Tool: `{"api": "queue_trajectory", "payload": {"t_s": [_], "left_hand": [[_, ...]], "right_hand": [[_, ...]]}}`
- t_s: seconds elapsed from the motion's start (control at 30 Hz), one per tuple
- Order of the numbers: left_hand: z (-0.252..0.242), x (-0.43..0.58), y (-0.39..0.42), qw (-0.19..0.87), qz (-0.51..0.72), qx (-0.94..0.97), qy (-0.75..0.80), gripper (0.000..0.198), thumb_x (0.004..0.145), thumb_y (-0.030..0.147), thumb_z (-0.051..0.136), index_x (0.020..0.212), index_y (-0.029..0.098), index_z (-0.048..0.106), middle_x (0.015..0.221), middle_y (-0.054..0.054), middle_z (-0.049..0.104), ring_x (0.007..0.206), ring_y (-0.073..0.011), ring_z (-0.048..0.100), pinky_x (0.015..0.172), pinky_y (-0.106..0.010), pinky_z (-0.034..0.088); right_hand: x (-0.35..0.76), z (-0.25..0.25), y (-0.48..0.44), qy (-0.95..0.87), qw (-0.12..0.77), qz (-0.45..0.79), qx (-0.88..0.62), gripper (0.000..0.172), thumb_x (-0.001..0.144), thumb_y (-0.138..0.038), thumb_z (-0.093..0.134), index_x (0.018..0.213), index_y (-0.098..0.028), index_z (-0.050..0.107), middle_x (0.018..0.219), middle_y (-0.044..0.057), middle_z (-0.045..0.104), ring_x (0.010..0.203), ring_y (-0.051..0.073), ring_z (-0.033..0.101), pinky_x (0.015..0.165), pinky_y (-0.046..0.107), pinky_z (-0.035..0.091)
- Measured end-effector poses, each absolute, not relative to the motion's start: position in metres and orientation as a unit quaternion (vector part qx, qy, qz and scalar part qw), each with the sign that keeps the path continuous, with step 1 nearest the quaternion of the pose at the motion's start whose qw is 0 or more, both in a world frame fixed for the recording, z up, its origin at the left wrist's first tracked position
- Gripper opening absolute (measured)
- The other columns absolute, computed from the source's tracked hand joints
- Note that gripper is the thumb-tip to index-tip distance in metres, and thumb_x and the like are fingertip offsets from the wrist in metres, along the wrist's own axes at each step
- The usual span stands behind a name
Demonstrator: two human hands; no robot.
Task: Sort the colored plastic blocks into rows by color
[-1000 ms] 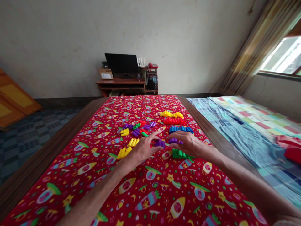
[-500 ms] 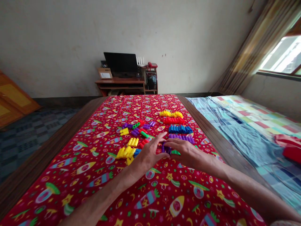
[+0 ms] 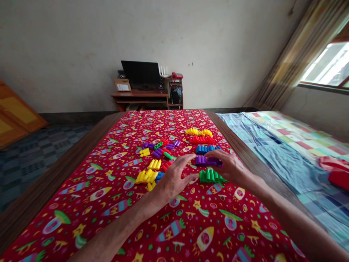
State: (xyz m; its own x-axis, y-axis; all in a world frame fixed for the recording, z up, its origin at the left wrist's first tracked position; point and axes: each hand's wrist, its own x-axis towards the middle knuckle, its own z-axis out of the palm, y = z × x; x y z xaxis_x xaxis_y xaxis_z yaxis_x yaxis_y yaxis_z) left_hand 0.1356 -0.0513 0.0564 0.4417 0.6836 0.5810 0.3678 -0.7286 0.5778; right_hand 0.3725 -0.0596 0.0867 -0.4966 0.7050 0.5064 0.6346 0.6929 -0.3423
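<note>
Purple blocks [image 3: 204,160] under right hand [image 3: 227,166], left hand [image 3: 174,178] just beside

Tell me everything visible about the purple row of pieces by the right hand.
The purple row is a short line of glossy, plastic-looking tube pieces set side by side, ridged along the top. It lies flat on the red patterned cloth, between the blue row beyond it and the green row nearer the camera. The right hand has its fingers over the row's right end, hiding that part. The left hand reaches near its left end; contact is unclear.
</note>
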Motion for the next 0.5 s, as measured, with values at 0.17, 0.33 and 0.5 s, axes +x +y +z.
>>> {"api": "queue_trajectory", "payload": {"t_s": [0.17, 0.33, 0.5], "left_hand": [[0.073, 0.121, -0.041, 0.088, 0.438, 0.834, 0.323, 0.027, 0.094, 0.018, 0.052, 0.12, 0.017, 0.058, 0.122, -0.01, 0.067, 0.116, -0.0211, 0.061, 0.103, -0.037, 0.049], [0.075, 0.118, -0.038, 0.068, 0.439, 0.837, 0.319, 0.027, 0.093, 0.013, 0.047, 0.117, 0.017, 0.059, 0.118, -0.009, 0.068, 0.113, -0.0201, 0.063, 0.101, -0.036, 0.051], [0.072, 0.119, -0.038, 0.053, 0.439, 0.842, 0.309, 0.028, 0.092, 0.011, 0.047, 0.117, 0.017, 0.059, 0.117, -0.009, 0.068, 0.113, -0.0197, 0.062, 0.1, -0.036, 0.052]], "right_hand": [[0.418, 0.077, -0.037, -0.811, 0.258, 0.038, -0.524, 0.02, 0.091, -0.027, 0.054, 0.098, -0.017, 0.069, 0.068, 0.002, 0.07, 0.054, 0.012, 0.06, 0.052, 0.021, 0.038], [0.428, 0.063, -0.028, -0.826, 0.126, -0.008, -0.549, 0.026, 0.097, -0.029, 0.043, 0.103, -0.017, 0.066, 0.075, 0.006, 0.07, 0.06, 0.015, 0.06, 0.055, 0.024, 0.035], [0.42, 0.053, -0.023, -0.84, 0.059, -0.076, -0.534, 0.02, 0.097, -0.021, 0.045, 0.094, -0.014, 0.064, 0.082, 0.009, 0.067, 0.067, 0.016, 0.059, 0.06, 0.026, 0.037]]}}
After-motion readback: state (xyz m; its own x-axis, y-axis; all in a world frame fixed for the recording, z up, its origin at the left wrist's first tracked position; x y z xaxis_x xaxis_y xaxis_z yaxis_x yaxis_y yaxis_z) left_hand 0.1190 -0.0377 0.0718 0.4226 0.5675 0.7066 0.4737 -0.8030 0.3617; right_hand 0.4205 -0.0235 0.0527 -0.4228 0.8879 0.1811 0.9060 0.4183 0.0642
